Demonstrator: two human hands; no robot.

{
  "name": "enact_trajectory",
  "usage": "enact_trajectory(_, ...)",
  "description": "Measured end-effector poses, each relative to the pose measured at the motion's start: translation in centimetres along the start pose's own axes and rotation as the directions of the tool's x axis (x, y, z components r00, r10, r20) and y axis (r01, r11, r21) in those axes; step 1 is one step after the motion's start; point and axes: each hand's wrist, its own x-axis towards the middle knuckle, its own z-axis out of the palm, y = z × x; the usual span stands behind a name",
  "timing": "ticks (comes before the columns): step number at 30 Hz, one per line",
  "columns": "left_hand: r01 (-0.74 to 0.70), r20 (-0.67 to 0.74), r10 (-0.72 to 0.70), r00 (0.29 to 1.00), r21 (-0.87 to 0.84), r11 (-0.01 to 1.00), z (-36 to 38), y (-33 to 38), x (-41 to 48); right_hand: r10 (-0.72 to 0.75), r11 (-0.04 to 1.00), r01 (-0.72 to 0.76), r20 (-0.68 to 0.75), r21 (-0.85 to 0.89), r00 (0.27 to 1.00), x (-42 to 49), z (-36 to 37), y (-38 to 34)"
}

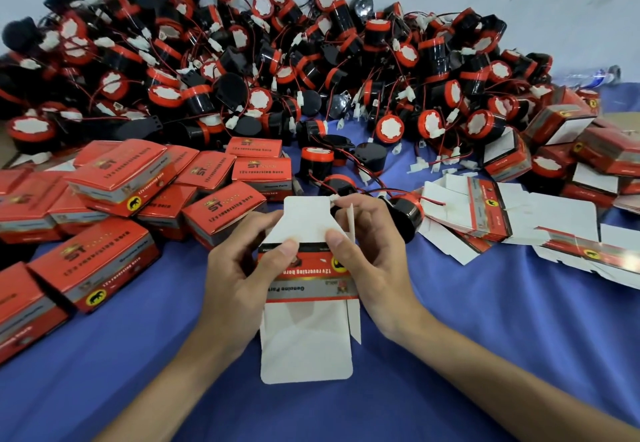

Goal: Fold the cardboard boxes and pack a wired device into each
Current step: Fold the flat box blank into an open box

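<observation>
Blue-covered bench (pixel 485 337): wired-device pile (pixel 277 60) at back, folded boxes (pixel 114 178) left, flat blanks (pixel 485 213) right, all in reach. Left hand (pixel 239 271) and right hand (pixel 370 268) hold one cardboard box (pixel 304 337) mid-bench, fingers (pixel 285 247) clamped on its sides, thumbs at the flap crease, probably to square it open.

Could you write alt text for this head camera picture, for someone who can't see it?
A person's left hand and right hand hold a red and white cardboard box, its white flaps still open, over a blue cloth. Folded red boxes lie to the left and flat unfolded boxes to the right. Behind is a big heap of black and red wired devices.
</observation>
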Motion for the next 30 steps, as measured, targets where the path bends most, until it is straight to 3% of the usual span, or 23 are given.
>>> enact_trajectory(13, -0.058, -0.049, 0.053, 0.997, -0.117, 0.991, -0.1, -0.2, -0.2, -0.083, 0.992, 0.077, -0.055, -0.104, 0.995, -0.2, 0.5, -0.1)
enact_trajectory(25, -0.016, -0.037, 0.013, 0.999, -0.069, 0.997, 0.3, -0.3, 0.0, 0.006, 0.998, -0.009, -0.051, -0.062, 0.999, -0.2, 0.3, 0.0)
enact_trajectory(27, 0.005, -0.036, -0.008, 0.999, -0.077, 0.997, 0.6, -0.3, -0.1, 0.006, 0.998, -0.011, -0.08, -0.059, 0.997, -0.1, 0.2, 0.2)
enact_trajectory(30, 0.157, -0.029, -0.163, 0.986, -0.145, 0.977, 1.0, -0.4, -0.3, 0.008, 0.997, -0.017, -0.113, -0.081, 0.994, 0.0, 0.3, 0.3)
